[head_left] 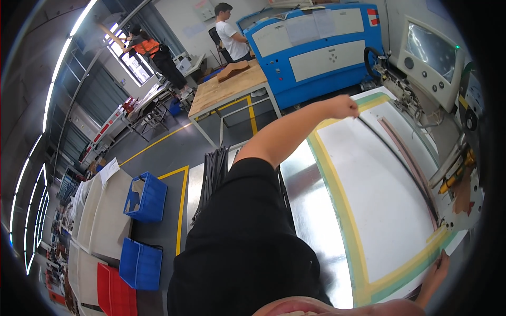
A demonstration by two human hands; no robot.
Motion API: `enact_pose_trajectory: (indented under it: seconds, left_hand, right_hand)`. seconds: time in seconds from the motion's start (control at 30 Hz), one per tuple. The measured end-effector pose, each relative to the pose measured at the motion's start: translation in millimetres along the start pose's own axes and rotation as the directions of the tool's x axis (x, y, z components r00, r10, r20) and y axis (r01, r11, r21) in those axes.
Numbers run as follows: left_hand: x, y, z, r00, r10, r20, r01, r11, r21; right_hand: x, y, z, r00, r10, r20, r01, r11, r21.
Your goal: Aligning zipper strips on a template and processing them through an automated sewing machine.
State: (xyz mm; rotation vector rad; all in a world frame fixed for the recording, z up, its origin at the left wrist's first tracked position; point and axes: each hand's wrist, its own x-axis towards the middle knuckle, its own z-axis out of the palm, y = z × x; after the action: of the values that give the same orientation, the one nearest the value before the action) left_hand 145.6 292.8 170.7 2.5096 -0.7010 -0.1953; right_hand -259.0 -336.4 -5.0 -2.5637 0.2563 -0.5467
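Note:
My left arm, in a black sleeve, stretches across to the far side of a white work surface [369,210] edged with yellow and green tape. My left hand [343,107] is closed in a fist around the far end of a thin black strip [392,151]. That strip runs in a slight curve toward the near right. Beside it lies a brown strip [403,150], roughly parallel. Low at the right, my right hand [435,273] is by the taped near edge, its fingers curled together; whatever they may hold is hidden.
A machine with a screen [429,50] and metal parts borders the surface on the right. Black strips [213,171] hang beside my left arm. Behind stand a wooden table [232,87] and a blue machine [316,52]. Blue bins [146,197] are at left. Two people are farther off.

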Motion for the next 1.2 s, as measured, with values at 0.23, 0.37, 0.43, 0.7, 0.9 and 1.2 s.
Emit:
enact_pose_trajectory:
  seconds: [0.23, 0.37, 0.43, 0.7, 0.9, 1.2]
  left_hand:
    - [-151, -39, 22, 0.909, -0.144, 0.392, 0.240, 0.948, -0.209]
    - [-225, -63, 23, 0.896, -0.148, 0.419, 0.334, 0.846, -0.416]
    - [-251, -74, 16, 0.905, -0.192, 0.379, 0.369, 0.797, -0.478]
    - [-272, -132, 27, 0.930, -0.233, 0.284, 0.367, 0.561, -0.742]
    - [-263, -168, 24, 0.955, -0.079, 0.285, 0.295, 0.312, -0.903]
    - [-279, -199, 34, 0.983, -0.006, 0.184, 0.181, 0.225, -0.957]
  right_hand:
    - [-1, -12, -3, 0.998, 0.023, 0.065, -0.023, 1.000, -0.002]
    - [1, -39, -7, 0.992, 0.038, 0.116, -0.042, 0.998, 0.036]
    - [4, -60, -11, 0.983, 0.073, 0.168, -0.071, 0.997, -0.019]
    - [1, -171, -22, 0.997, 0.054, 0.047, -0.053, 0.998, -0.028]
    - [18, -217, -30, 0.990, 0.061, 0.126, -0.024, 0.960, -0.279]
    - [36, -229, 32, 0.978, -0.171, 0.121, 0.206, 0.893, -0.401]
